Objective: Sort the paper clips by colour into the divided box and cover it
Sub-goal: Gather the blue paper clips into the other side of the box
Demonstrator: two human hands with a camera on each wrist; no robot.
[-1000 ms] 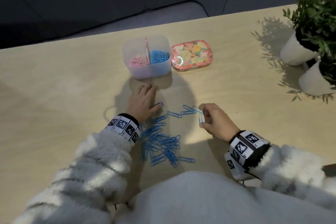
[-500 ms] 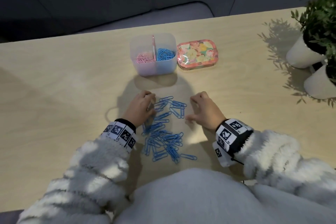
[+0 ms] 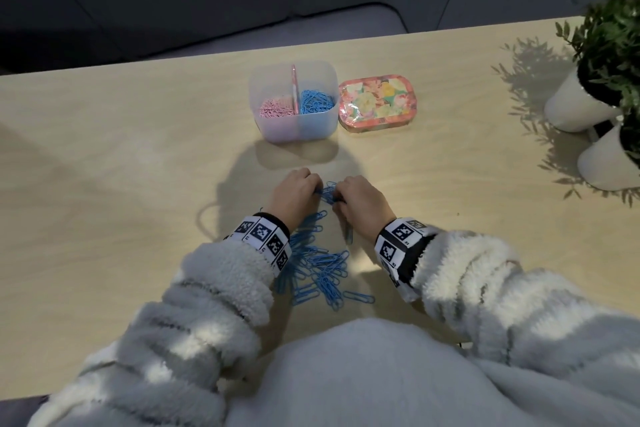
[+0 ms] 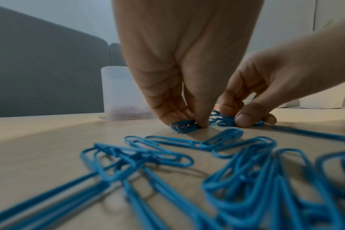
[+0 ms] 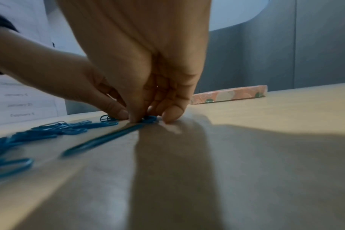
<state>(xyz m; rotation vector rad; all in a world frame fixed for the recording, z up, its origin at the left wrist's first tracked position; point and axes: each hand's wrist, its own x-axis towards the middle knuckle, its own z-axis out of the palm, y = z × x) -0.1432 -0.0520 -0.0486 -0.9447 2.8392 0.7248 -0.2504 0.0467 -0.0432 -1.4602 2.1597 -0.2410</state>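
**Both my hands pinch blue clips at the far end of the pile**

My left hand (image 3: 297, 196) is curled, and its fingertips (image 4: 202, 123) pinch a small bunch of blue paper clips (image 4: 184, 126) against the table (image 3: 104, 184). My right hand (image 3: 360, 206) is very close to it, also curled, and its thumb and fingers pinch some more blue clips (image 4: 225, 122) on the same place. Between the two hands there is only a narrow gap, and the clips lie in it. From the right wrist view I see my fingertips (image 5: 172, 116) pressed down around a little blue clump (image 5: 149, 119).

Nearer to my body, the remaining pile of blue clips (image 3: 318, 267) lies spread and tangled on the table, between my two wrists. One single clip (image 3: 349, 236) lies just under my right hand.

Further away stands the divided box (image 3: 294, 128), translucent and without cover. Its left compartment holds pink clips (image 3: 277, 107) and its right compartment holds blue clips (image 3: 317, 102). The flowery lid (image 3: 375, 99) lies flat on the table, just beside the box on its right. Two white plant pots (image 3: 575, 107) stand well apart at the right edge.
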